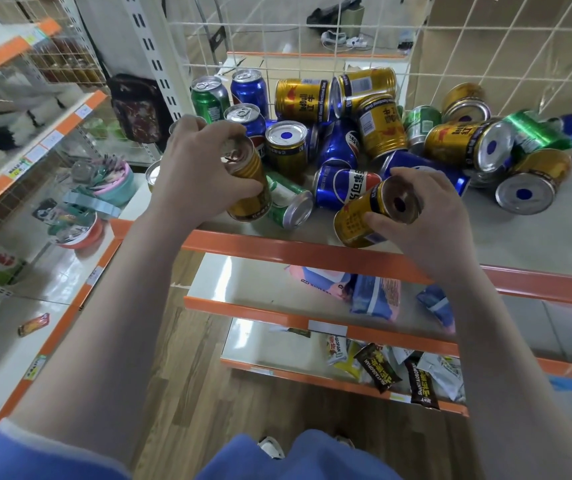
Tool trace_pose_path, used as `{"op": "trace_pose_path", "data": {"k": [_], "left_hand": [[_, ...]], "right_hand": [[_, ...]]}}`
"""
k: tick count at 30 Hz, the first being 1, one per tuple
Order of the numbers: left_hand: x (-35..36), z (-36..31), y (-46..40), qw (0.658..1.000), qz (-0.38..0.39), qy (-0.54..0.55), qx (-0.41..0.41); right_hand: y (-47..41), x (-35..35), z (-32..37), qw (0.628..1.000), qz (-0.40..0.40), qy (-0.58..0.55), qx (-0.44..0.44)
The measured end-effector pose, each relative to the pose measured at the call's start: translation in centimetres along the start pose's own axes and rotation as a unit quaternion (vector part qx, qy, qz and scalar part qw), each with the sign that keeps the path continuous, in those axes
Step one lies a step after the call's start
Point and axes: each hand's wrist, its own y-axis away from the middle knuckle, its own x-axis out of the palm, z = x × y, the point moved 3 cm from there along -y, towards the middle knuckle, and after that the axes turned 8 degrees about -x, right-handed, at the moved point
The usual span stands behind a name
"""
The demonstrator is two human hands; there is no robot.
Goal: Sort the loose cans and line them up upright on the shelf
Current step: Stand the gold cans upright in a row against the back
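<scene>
blue fabric (298, 459) of the person's clothing fills the bottom edge at 6 o'clock, with two bare forearms reaching up from it toward a shelf (312, 252) with an orange front lip.

on the shelf lies a heap of loose cans: gold ones with red and black print, blue cola cans and green ones. most lie on their sides or tilted, silver ends showing, some with a blue dot in the middle. toward 11 o'clock a few stand upright: a green can (208, 98) and a blue can (250, 88) side by side, pull tabs up, close to the white wire grid (346, 46) behind the shelf.

the left hand (194, 164), left of centre, has its fingers curled round a gold can (248, 183), held tilted with its top end leaning toward 11 o'clock. that can touches a green can on its side (289, 204) just to its right.

the right hand (419, 213), just right of centre, grips a second gold can (364, 216) by its end, fingers and thumb wrapped round the rim. the can lies nearly flat, its circular end facing 1 o'clock, its body pointing toward 8 o'clock, near the front lip of the shelf. whether it rests on the shelf or is lifted clear cannot be told.

below, at 5 o'clock, lower shelves hold snack packets (388, 372). at 9 o'clock another shelf unit carries bowls (80, 233) and small goods.
</scene>
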Motion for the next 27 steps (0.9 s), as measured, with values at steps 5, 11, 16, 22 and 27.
{"op": "trace_pose_path", "data": {"k": [5, 11, 16, 22, 27], "left_hand": [[-0.2, -1.7, 0.4, 1.000, -0.004, -0.001, 0.010], [0.6, -3.8, 0.9, 1.000, -0.020, 0.003, 0.013], [2.3, -4.2, 2.2, 0.999, -0.045, -0.003, 0.006], [2.5, -4.0, 2.3, 0.998, -0.057, -0.010, -0.003], [2.3, -5.3, 2.1, 0.999, -0.050, -0.012, 0.008]], "right_hand": [[0.0, -1.1, 0.4, 1.000, 0.010, 0.023, 0.000], [0.3, -1.5, 1.1, 0.996, 0.051, 0.069, -0.036], [0.9, -0.8, 1.8, 0.988, 0.080, 0.102, -0.085], [0.8, -1.1, 1.2, 0.989, 0.062, 0.094, -0.091], [1.1, -2.7, 0.5, 0.990, 0.051, 0.099, -0.083]]}}
